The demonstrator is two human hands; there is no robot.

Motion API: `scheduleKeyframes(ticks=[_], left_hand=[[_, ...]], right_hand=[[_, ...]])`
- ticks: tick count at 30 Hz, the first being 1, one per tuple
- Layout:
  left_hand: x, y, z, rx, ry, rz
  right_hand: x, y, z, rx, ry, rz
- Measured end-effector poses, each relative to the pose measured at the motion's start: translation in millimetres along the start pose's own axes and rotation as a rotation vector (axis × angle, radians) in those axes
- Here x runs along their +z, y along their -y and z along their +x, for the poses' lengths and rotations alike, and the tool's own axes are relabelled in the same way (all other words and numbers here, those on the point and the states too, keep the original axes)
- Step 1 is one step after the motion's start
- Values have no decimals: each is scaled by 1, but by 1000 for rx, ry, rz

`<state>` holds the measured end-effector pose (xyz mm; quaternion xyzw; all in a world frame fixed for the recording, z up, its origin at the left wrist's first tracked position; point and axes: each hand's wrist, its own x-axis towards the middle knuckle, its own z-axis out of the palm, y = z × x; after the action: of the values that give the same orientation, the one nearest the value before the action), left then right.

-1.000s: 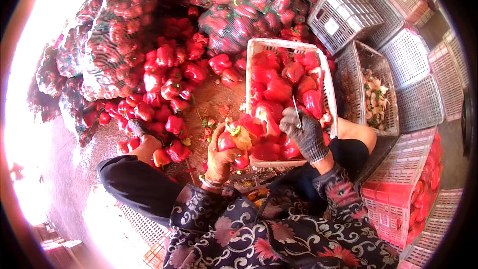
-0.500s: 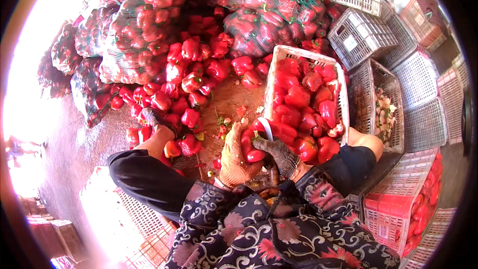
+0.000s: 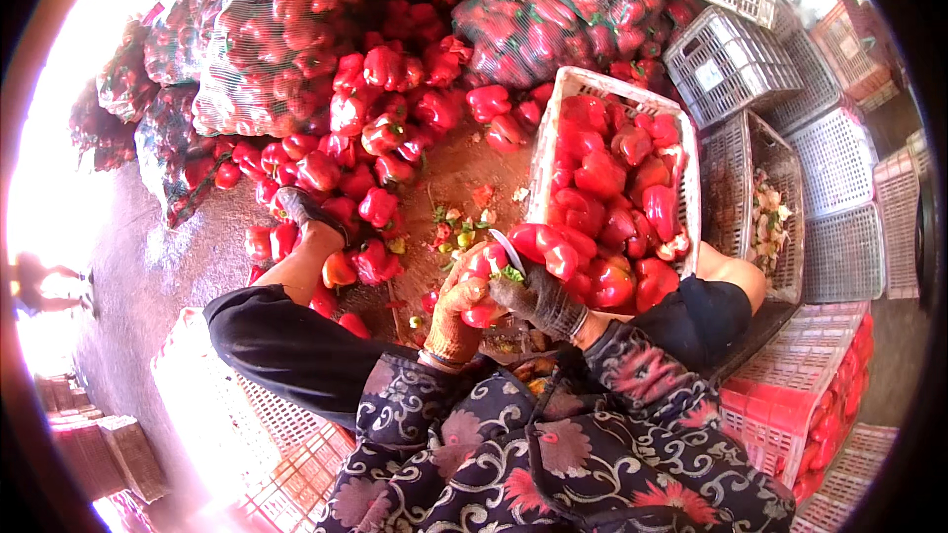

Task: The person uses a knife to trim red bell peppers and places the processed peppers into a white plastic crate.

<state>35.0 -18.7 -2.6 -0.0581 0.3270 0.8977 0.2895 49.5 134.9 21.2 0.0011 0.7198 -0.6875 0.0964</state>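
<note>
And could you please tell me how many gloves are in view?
2: an orange glove on the left hand and a dark grey glove on the right hand.

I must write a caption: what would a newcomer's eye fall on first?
Probably on the big net sacks of red peppers at the top and upper left, with loose peppers below. Then on the pale crate heaped with peppers, right of centre. Lower, near the middle, the gloved left hand holds a red pepper, the right hand a curved blade.

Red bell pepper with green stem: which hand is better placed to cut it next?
Likely the right hand, gloved dark grey: it holds the curved silver blade beside the stem. The left hand, gloved in orange, grips the pepper.
</note>
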Motion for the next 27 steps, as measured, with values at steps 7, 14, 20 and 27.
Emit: scheduleKeyframes(ticks=[7,14,20,27], left_hand=[[12,6,3,-145,-1,-229],[-28,35,20,-317,-72,-493],[22,2,19,-239,159,-587],[18,-2,21,-163,66,-467]], right_hand=[[-32,4,7,-300,289,-1022],[-64,24,-7,-343,345,-714],[-107,32,-52,-99,-81,288],[-334,65,-75,-46,-1165,-1067]])
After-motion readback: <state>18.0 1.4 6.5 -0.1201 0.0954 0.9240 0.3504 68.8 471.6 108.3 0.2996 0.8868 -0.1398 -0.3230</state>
